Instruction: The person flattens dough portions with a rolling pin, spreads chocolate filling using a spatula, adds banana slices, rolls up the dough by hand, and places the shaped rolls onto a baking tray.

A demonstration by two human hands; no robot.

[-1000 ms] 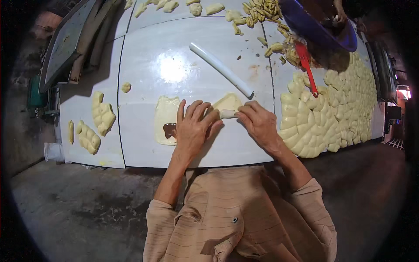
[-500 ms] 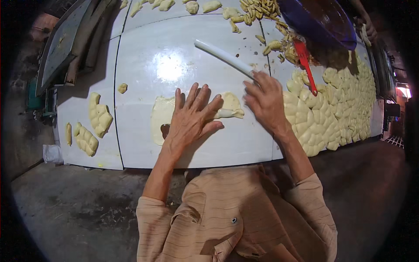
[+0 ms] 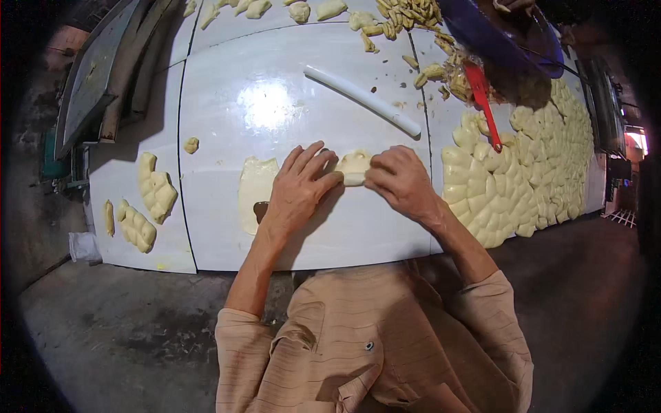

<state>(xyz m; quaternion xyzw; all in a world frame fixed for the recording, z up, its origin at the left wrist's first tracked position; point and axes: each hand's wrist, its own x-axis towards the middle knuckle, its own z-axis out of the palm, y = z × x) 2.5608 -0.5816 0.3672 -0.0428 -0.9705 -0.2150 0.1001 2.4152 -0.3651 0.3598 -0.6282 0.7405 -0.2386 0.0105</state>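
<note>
Between my two hands lies a flattened piece of pale dough [image 3: 355,164], its near edge folded over into a roll. My left hand [image 3: 301,184] has its bent fingers on the left end of that roll. At the right end, my right hand [image 3: 401,180] curls its fingers and thumb onto the dough. Just left of my left hand is another flat dough sheet [image 3: 253,180], with a dab of dark brown filling [image 3: 261,210] near its lower end. My left hand hides part of this sheet's right side. Beyond my hands rests a white rolling rod [image 3: 361,100].
Rows of dough pieces [image 3: 496,186] cover the table's right side. A red spatula [image 3: 486,110] lies by a blue-purple basin [image 3: 506,34], where another person's hand [image 3: 515,5] shows. Banana-like pieces [image 3: 406,14] are heaped far right of centre. Metal trays [image 3: 96,72] stand left, near dough lumps [image 3: 157,187].
My right hand has come off the rolling rod and down onto the dough's right end. My left hand's spread fingers have drawn together and bent onto the roll.
</note>
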